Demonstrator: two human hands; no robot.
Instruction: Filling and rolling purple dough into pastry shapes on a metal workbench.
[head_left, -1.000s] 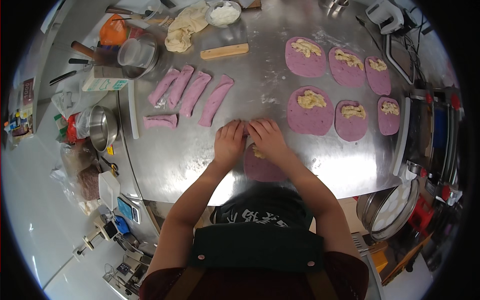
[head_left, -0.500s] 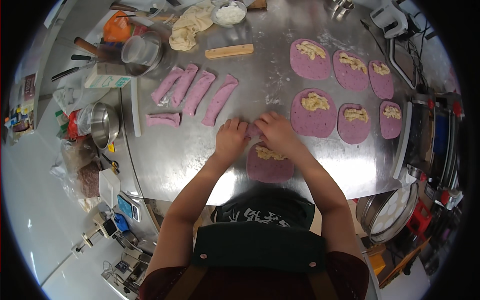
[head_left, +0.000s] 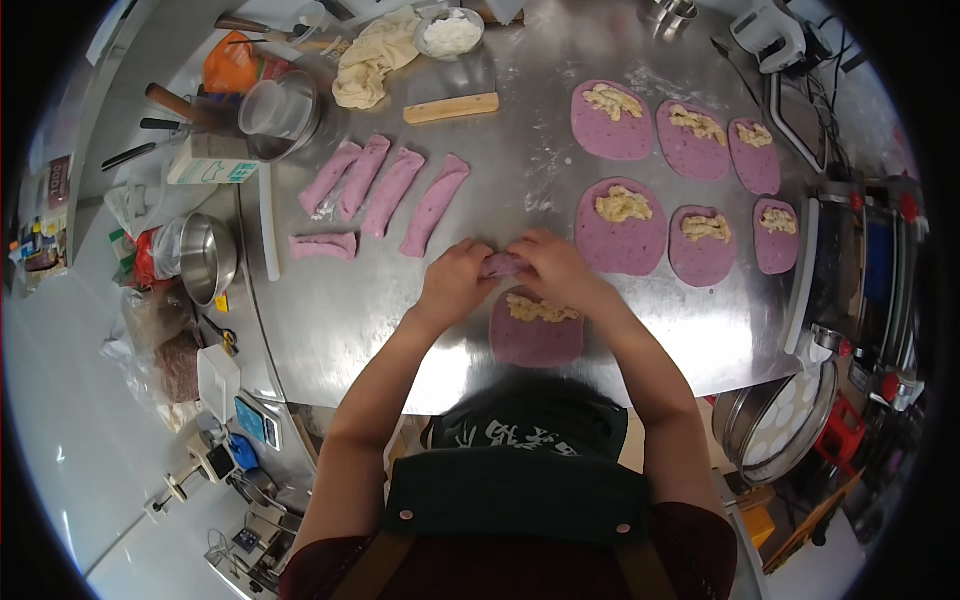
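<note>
Between my two hands lies a short purple dough roll (head_left: 505,265) on the metal table. My left hand (head_left: 457,280) grips its left end with bent fingers, and my right hand (head_left: 550,265) closes on its right end. Just below the hands, near the front edge, rests a flat purple dough piece (head_left: 537,340) topped with pale yellow filling (head_left: 540,308). To the left are several finished-looking dough rolls (head_left: 437,205), one of them lying crosswise (head_left: 323,246). On the right, several flat dough ovals (head_left: 622,250) carry filling at their upper parts. My fingertips partly hide the roll's ends.
A scraper with a wooden handle (head_left: 450,108), a cloth (head_left: 372,62) and a bowl of white stuff (head_left: 450,35) sit at the back of the steel table (head_left: 380,310). A metal bowl (head_left: 208,260) and a scale (head_left: 258,420) stand left. A hand mixer (head_left: 768,38) is back right.
More of the dough roll shows between my hands, which stay at nearly the same place with fingers slightly shifted. The whole view has moved a little; the other dough pieces lie as before.
</note>
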